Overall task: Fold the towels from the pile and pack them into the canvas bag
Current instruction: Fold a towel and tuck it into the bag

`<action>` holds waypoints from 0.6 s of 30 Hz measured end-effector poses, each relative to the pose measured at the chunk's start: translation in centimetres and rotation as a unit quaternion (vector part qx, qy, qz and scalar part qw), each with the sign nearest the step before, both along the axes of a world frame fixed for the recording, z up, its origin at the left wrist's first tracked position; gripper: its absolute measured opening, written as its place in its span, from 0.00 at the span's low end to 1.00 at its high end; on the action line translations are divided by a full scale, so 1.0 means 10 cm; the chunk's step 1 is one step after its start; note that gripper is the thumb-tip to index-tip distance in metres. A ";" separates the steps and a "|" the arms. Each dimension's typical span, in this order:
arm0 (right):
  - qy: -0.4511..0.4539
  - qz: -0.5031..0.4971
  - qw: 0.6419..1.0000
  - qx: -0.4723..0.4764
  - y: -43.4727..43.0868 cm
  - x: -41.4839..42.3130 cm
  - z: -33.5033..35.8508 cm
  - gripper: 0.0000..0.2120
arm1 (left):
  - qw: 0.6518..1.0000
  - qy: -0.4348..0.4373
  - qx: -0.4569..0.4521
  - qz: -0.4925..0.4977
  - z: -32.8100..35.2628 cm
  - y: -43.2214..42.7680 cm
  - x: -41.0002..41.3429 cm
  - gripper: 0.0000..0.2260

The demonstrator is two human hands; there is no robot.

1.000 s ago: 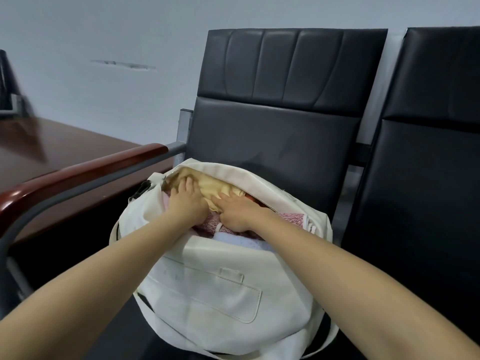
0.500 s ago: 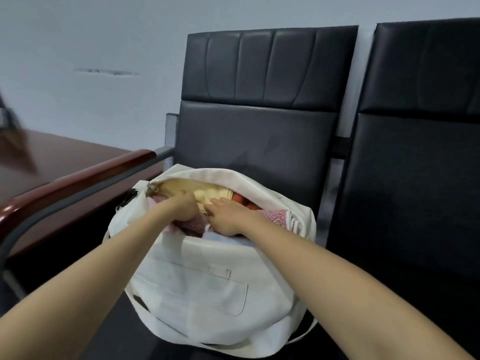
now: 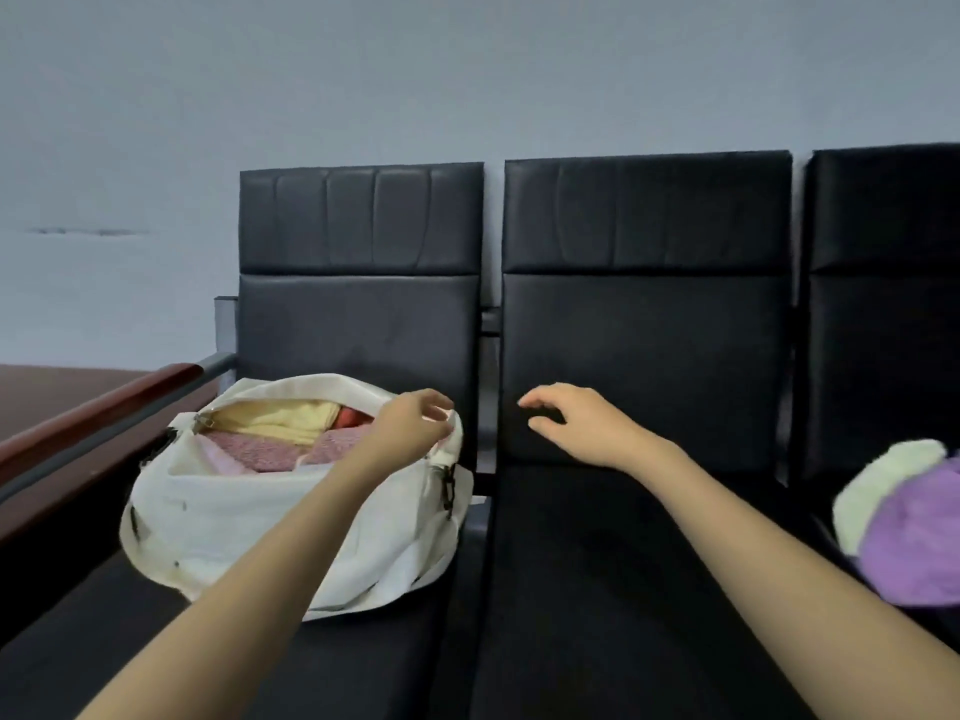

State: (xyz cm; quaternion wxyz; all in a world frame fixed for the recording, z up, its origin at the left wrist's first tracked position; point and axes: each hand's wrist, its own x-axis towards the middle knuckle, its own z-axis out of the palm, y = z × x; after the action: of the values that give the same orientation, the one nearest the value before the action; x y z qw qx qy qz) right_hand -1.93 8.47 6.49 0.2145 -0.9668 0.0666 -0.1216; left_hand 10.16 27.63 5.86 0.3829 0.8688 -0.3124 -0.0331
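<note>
The white canvas bag (image 3: 218,511) sits on the leftmost black seat with its top gaping. Folded towels show inside: a yellow towel (image 3: 280,415) at the back, a pink towel (image 3: 270,449) in front, a bit of red towel (image 3: 350,418) between. My left hand (image 3: 408,426) hovers over the bag's right end with loosely curled fingers, holding nothing that I can see. My right hand (image 3: 582,426) hangs above the middle seat, fingers relaxed and empty. The pile lies at the far right: a purple towel (image 3: 919,543) and a pale green towel (image 3: 878,491).
Three black padded seats (image 3: 623,563) stand in a row against a grey wall. A wooden armrest (image 3: 98,423) and a dark wooden table (image 3: 57,392) lie left of the bag. The middle seat holds nothing.
Both hands have come out of the bag, where they pressed on the towels. The right hand has moved right over the middle seat. The view has swung right, revealing the towel pile.
</note>
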 end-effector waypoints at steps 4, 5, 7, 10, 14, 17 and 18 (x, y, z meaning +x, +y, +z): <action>-0.017 -0.116 0.993 0.028 -0.67 -1.11 -0.10 0.15 | 0.994 0.024 -0.023 -0.107 0.03 -0.78 -0.72 0.10; -0.021 -0.146 0.988 0.035 -0.82 -1.39 -0.15 0.15 | 0.990 0.038 -0.022 -0.137 0.01 -0.98 -0.93 0.10; -0.030 -0.201 0.977 0.055 -1.11 -1.91 -0.26 0.14 | 0.981 0.060 -0.010 -0.184 -0.06 -1.36 -1.34 0.11; -0.040 -0.276 0.957 0.085 -1.49 -2.57 -0.45 0.14 | 0.967 0.089 0.001 -0.240 -0.24 -1.93 -1.90 0.13; -0.038 -0.364 0.922 0.125 -1.96 -3.20 -0.79 0.15 | 0.952 0.113 0.028 -0.284 -0.59 -2.65 -2.50 0.19; -0.016 -0.407 0.901 0.151 -2.30 -3.42 -1.12 0.16 | 0.944 0.104 0.066 -0.307 -0.87 -3.10 -2.80 0.22; 0.000 -0.413 0.897 0.155 -2.40 -3.43 -1.20 0.18 | 0.941 0.102 0.080 -0.314 -0.95 -3.22 -2.86 0.22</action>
State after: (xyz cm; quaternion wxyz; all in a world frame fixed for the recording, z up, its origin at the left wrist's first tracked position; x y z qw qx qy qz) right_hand -36.26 -15.52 -5.55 0.2920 -0.8067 0.4784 -0.1874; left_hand -18.40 -4.61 -3.67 0.3123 0.7464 -0.5249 -0.2644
